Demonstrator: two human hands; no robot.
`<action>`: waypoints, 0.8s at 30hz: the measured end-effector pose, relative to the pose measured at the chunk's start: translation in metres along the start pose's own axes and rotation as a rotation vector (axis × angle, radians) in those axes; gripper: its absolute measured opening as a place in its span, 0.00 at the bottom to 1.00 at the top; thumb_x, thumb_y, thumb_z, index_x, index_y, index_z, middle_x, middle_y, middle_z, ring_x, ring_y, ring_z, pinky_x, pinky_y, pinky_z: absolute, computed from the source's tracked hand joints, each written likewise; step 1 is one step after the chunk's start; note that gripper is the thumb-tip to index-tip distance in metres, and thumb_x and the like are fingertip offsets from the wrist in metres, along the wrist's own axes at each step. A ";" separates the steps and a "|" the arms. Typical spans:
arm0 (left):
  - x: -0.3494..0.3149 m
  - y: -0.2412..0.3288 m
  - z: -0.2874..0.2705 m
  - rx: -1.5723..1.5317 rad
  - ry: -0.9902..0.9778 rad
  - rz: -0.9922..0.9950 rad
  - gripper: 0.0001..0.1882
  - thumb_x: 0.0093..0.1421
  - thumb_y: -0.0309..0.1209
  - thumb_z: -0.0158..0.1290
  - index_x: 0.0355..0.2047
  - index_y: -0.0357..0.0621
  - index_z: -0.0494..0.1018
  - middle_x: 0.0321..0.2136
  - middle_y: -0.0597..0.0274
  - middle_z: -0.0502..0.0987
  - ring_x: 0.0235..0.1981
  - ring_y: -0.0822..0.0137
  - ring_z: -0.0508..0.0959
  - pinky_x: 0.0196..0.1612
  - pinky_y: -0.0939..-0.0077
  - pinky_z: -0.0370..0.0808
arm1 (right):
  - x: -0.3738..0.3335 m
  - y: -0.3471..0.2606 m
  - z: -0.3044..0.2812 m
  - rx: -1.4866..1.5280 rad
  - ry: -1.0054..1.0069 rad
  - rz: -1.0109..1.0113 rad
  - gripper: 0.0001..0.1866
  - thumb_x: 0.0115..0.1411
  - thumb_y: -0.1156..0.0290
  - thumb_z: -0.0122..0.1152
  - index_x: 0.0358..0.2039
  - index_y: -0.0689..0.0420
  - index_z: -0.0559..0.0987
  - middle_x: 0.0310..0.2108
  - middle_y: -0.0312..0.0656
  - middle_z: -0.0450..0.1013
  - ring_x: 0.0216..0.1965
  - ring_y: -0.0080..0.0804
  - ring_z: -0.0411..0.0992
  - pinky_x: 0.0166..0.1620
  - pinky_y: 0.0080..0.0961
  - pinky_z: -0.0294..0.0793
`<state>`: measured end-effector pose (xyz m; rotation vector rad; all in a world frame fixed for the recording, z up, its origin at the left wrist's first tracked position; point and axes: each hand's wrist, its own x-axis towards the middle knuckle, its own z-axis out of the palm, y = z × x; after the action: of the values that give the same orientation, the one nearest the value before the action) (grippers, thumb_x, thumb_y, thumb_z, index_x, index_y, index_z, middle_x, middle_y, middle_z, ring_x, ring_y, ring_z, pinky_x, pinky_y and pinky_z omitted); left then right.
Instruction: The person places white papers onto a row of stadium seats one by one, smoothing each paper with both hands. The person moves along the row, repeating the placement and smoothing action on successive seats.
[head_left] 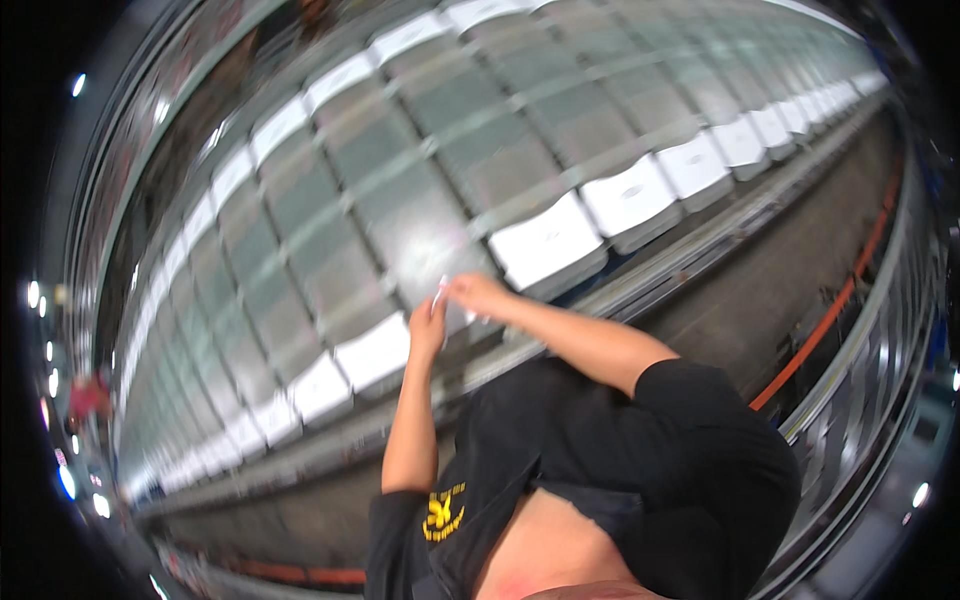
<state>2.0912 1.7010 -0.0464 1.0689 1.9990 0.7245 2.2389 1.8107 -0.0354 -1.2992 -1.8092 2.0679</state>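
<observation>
My left hand (427, 325) and my right hand (478, 296) come together at the near edge of a long row of grey-green panels. Both are closed in a pinch on a small thin white strip (438, 293), blurred and partly covered by the fingers. Below the hands is a shiny grey panel (415, 225). To its left, a white curved end piece (372, 352) lies at the near edge of the row; another white end piece (548, 243) lies to the right of my right hand.
Similar white pieces line the far edge (340, 80) and continue both ways. A metal rail (690, 240) runs along the near side, between me and the panels. Beyond a brown strip lies an orange bar (830, 320). Someone in red (90, 397) is blurred at far left.
</observation>
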 end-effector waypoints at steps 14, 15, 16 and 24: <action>-0.043 0.010 0.012 -0.398 -0.076 0.040 0.11 0.71 0.32 0.49 0.33 0.40 0.74 0.23 0.71 0.73 0.27 0.79 0.69 0.30 0.78 0.67 | -0.063 -0.016 0.003 0.066 -0.203 -0.221 0.23 0.72 0.53 0.56 0.27 0.59 0.76 0.20 0.26 0.61 0.25 0.16 0.57 0.28 0.24 0.60; -0.048 0.011 0.012 -0.430 -0.050 0.108 0.11 0.71 0.32 0.49 0.32 0.41 0.73 0.22 0.72 0.73 0.26 0.80 0.68 0.29 0.78 0.67 | -0.070 -0.022 0.001 0.080 -0.233 -0.205 0.23 0.72 0.54 0.57 0.27 0.60 0.76 0.20 0.26 0.62 0.25 0.16 0.58 0.28 0.23 0.61; -0.053 0.012 0.012 -0.461 -0.024 0.175 0.10 0.71 0.31 0.48 0.32 0.41 0.73 0.22 0.73 0.72 0.25 0.80 0.67 0.28 0.78 0.66 | -0.075 -0.024 0.002 0.088 -0.233 -0.250 0.22 0.71 0.54 0.58 0.28 0.60 0.77 0.21 0.28 0.65 0.26 0.17 0.60 0.30 0.24 0.63; -0.103 0.013 -0.033 -0.277 -0.023 -0.088 0.14 0.69 0.39 0.57 0.33 0.40 0.76 0.21 0.75 0.69 0.24 0.81 0.64 0.28 0.80 0.63 | -0.107 -0.015 -0.057 -0.082 -0.105 -0.199 0.14 0.66 0.60 0.65 0.38 0.61 0.81 0.29 0.35 0.76 0.32 0.20 0.70 0.39 0.24 0.72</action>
<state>2.1087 1.6142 0.0171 0.8181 1.8488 0.9072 2.3367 1.7967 0.0367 -0.9978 -1.9954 2.0094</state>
